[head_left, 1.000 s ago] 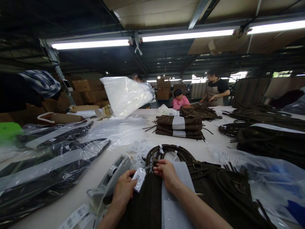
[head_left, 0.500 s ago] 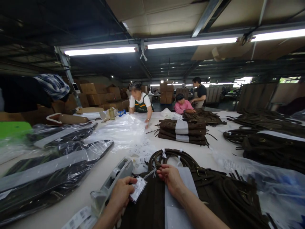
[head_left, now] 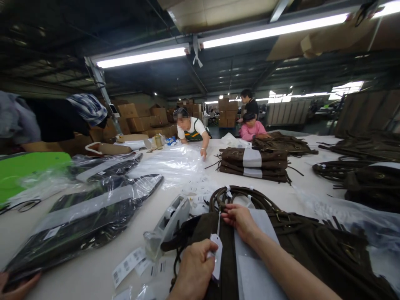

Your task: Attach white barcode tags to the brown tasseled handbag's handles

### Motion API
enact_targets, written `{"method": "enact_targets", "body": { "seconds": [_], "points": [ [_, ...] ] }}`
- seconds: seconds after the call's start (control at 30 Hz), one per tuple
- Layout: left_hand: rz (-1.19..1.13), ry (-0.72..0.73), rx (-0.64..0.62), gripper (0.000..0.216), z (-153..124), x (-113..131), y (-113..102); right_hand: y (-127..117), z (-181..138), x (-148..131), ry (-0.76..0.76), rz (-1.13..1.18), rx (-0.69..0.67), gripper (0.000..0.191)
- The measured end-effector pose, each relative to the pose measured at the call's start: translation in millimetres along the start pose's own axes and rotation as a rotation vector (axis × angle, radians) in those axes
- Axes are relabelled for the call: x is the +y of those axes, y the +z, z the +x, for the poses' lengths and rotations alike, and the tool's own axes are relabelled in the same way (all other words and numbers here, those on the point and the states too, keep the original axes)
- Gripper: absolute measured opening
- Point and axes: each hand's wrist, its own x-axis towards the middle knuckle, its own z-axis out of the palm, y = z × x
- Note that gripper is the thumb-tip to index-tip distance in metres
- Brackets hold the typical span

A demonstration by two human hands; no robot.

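A dark brown bag lies flat on the table in front of me, with a grey card insert on it and coiled brown handles at its far end. My left hand pinches a small white hang tag whose thin string runs up to the handles. At the base of the handles my right hand grips the string and strap.
A grey tape dispenser and loose barcode labels lie left of the bag. Bagged dark items fill the left side. Stacked brown bags sit mid-table. Three people work at the far end. Another hand shows at bottom left.
My left hand has pulled the tag back toward me, drawing its string taut. The view has shifted left and down. The person at the far end has laid the plastic bag down.
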Motion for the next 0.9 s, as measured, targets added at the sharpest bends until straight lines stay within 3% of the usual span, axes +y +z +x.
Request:
{"method": "enact_targets", "body": {
  "seconds": [0.17,0.33,0.47,0.57,0.63,0.73,0.83,0.9],
  "points": [
    [-0.259,-0.185,-0.098,0.027,-1.7,5.6,1.5,-2.2,-6.3,-3.0,-0.036,-0.065,-0.057,0.023],
    [-0.428,-0.145,-0.023,0.028,1.3,20.0,-11.6,-2.6,-15.0,3.2,-0.168,-0.26,-0.107,0.024],
    [-0.474,-0.023,0.051,0.025,16.7,40.3,-17.6,2.4,-17.8,4.3,-0.553,-0.744,-0.197,0.021],
    [-0.469,0.069,0.064,0.026,33.6,57.2,-17.0,9.7,-13.4,-4.9,-0.749,-0.879,-0.213,0.015],
    [-0.444,0.117,0.03,0.036,41.0,66.1,-14.7,13.2,-6.0,-13.2,-0.649,-0.78,-0.158,0.015],
    [-0.285,0.176,0.008,0.052,40.3,65.7,-12.1,11.1,11.1,-21.4,-0.343,-0.538,-0.03,0.011],
    [0.116,0.252,0.155,0.047,25.6,42.2,-14.5,-0.3,29.3,-21.2,-0.15,-0.439,0.061,0.022],
    [0.345,0.214,0.196,0.044,11.4,18.4,-18.6,-10.3,38.5,-19.5,-0.045,-0.384,0.086,0.027]
  ]
}}
